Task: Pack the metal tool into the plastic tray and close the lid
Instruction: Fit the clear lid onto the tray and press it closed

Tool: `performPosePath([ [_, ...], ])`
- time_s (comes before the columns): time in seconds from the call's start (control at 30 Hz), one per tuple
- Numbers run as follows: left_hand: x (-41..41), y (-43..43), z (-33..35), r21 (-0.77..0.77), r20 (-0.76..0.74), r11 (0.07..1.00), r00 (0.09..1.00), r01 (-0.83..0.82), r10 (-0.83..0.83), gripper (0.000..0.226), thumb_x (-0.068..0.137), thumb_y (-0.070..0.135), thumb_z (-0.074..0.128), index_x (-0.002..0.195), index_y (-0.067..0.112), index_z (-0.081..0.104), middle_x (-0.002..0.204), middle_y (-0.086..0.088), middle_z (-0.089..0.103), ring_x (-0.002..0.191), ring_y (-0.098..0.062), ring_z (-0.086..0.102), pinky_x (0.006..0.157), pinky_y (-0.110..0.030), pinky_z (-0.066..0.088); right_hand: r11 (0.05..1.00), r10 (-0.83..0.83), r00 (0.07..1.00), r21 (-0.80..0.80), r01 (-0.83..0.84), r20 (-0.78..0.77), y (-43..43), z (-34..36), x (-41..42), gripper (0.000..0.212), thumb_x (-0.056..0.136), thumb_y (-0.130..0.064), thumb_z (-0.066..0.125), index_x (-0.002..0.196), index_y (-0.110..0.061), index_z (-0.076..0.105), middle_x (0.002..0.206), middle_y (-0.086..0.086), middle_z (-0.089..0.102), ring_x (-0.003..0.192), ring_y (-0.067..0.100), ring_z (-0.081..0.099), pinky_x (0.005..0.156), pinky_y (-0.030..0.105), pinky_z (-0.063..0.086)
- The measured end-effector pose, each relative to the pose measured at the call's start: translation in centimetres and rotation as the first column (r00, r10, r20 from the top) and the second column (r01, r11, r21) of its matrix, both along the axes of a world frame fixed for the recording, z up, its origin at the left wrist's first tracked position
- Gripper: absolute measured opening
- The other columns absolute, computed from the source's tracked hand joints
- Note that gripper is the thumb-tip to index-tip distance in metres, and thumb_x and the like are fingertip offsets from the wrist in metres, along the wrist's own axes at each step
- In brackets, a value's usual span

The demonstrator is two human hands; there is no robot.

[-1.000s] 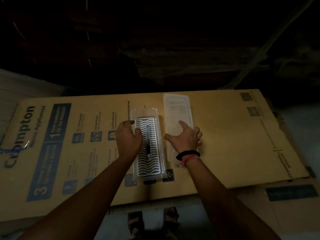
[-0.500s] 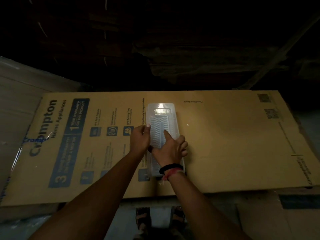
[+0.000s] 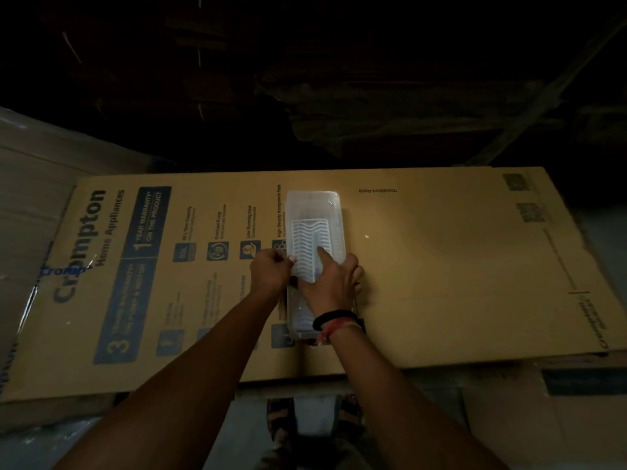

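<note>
A clear plastic tray (image 3: 314,212) lies lengthwise on the cardboard, its transparent lid folded down over it. Through the lid I see a white wavy-ribbed insert and a dim dark streak along its middle that may be the metal tool (image 3: 316,240). My left hand (image 3: 271,271) pinches the tray's left edge near the middle. My right hand (image 3: 334,281) lies flat on top of the lid, forefinger stretched forward and pressing down. A black band and a red thread circle that wrist.
The tray rests on a large flattened cardboard carton (image 3: 441,266) with blue Crompton printing at the left. More cardboard lies at the lower right. My sandalled feet (image 3: 312,422) stand below the carton's near edge. The background is dark.
One second ago the lid lay open to the right of the tray. My right hand swung it over onto the tray, and it now presses on the lid. The left hand stayed at the left edge.
</note>
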State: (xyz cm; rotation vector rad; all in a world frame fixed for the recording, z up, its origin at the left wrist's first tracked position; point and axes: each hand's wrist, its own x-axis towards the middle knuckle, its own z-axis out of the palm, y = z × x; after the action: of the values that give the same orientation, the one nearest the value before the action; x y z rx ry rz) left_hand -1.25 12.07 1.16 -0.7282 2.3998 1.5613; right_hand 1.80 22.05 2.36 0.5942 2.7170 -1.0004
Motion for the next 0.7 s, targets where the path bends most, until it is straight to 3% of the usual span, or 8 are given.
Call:
performPosePath([
  [0.1, -0.3, 0.0, 0.0, -0.052, -0.01, 0.998, 0.999, 0.03, -0.03, 0.03, 0.091, 0.013, 0.059, 0.063, 0.003, 0.053, 0.06, -0.019, 0.033, 0.065, -0.02, 0.044, 0.068, -0.03, 0.036, 0.966, -0.093, 0.992, -0.249, 0.07, -0.081, 1.9, -0.7, 0.6, 0.062, 0.079, -0.022, 0.072, 0.136, -0.025, 0.049, 0.131, 0.009, 0.042, 0.121, 0.027, 0.04, 0.107, 0.04, 0.04],
  [0.2, 0.1, 0.0, -0.8, -0.031, -0.008, 1.0, 1.0, 0.001, -0.001, 0.034, 0.091, 0.013, 0.057, 0.061, 0.014, 0.043, 0.06, -0.002, 0.041, 0.068, -0.021, 0.046, 0.069, -0.03, 0.036, 0.892, -0.202, 0.976, -0.425, 0.151, -0.077, 3.4, -1.8, 1.6, 0.044, 0.083, -0.019, 0.066, 0.125, -0.026, 0.057, 0.12, 0.004, 0.058, 0.112, 0.019, 0.056, 0.102, 0.042, 0.048],
  [0.27, 0.5, 0.1, -1.2, 0.024, -0.004, 0.999, 0.999, -0.04, 0.04, 0.021, 0.091, 0.013, 0.058, 0.073, 0.01, 0.049, 0.07, -0.003, 0.051, 0.076, -0.022, 0.051, 0.071, -0.031, 0.039, 0.834, -0.25, 0.966, -0.522, 0.176, -0.074, 3.8, -2.3, 1.9, 0.031, 0.082, -0.018, 0.068, 0.109, -0.031, 0.063, 0.109, 0.0, 0.067, 0.102, 0.017, 0.065, 0.093, 0.044, 0.055],
  [0.33, 0.7, 0.3, -1.2, 0.112, 0.004, 0.989, 0.996, -0.092, 0.092, 0.009, 0.09, 0.012, 0.058, 0.083, 0.009, 0.053, 0.083, -0.005, 0.058, 0.083, -0.022, 0.055, 0.076, -0.033, 0.044, 0.803, -0.253, 0.965, -0.571, 0.168, -0.073, 3.8, -2.4, 1.8, 0.031, 0.082, -0.014, 0.067, 0.099, -0.039, 0.066, 0.105, 0.0, 0.071, 0.098, 0.017, 0.068, 0.089, 0.042, 0.057],
  [0.43, 0.8, 0.2, -1.2, 0.22, 0.022, 0.966, 0.99, -0.138, 0.136, 0.017, 0.088, 0.008, 0.061, 0.076, 0.017, 0.054, 0.084, -0.002, 0.061, 0.086, -0.022, 0.058, 0.081, -0.037, 0.05, 0.793, -0.233, 0.97, -0.591, 0.146, -0.074, 4.1, -2.6, 1.7, 0.035, 0.082, -0.015, 0.066, 0.094, -0.048, 0.066, 0.106, 0.004, 0.071, 0.095, 0.019, 0.069, 0.085, 0.042, 0.059],
  [0.6, 1.2, 0.4, -1.6, 0.236, 0.014, 0.962, 0.99, -0.136, 0.137, 0.006, 0.088, 0.005, 0.06, 0.093, 0.005, 0.057, 0.092, -0.008, 0.063, 0.084, -0.021, 0.06, 0.07, -0.029, 0.048, 0.763, -0.221, 0.969, -0.638, 0.101, -0.111, 4.9, -2.9, 2.2, 0.035, 0.083, -0.004, 0.064, 0.101, -0.033, 0.066, 0.091, -0.009, 0.072, 0.085, 0.011, 0.07, 0.075, 0.025, 0.057],
  [0.7, 1.6, 0.4, -1.7, 0.219, -0.022, 0.969, 0.992, -0.118, 0.126, 0.008, 0.09, 0.009, 0.059, 0.095, 0.007, 0.054, 0.087, -0.002, 0.06, 0.08, -0.017, 0.057, 0.068, -0.028, 0.045, 0.75, -0.225, 0.969, -0.653, 0.107, -0.1, 5.0, -3.3, 2.4, 0.031, 0.083, -0.005, 0.066, 0.104, -0.028, 0.065, 0.092, -0.008, 0.072, 0.082, 0.008, 0.069, 0.073, 0.023, 0.058],
])
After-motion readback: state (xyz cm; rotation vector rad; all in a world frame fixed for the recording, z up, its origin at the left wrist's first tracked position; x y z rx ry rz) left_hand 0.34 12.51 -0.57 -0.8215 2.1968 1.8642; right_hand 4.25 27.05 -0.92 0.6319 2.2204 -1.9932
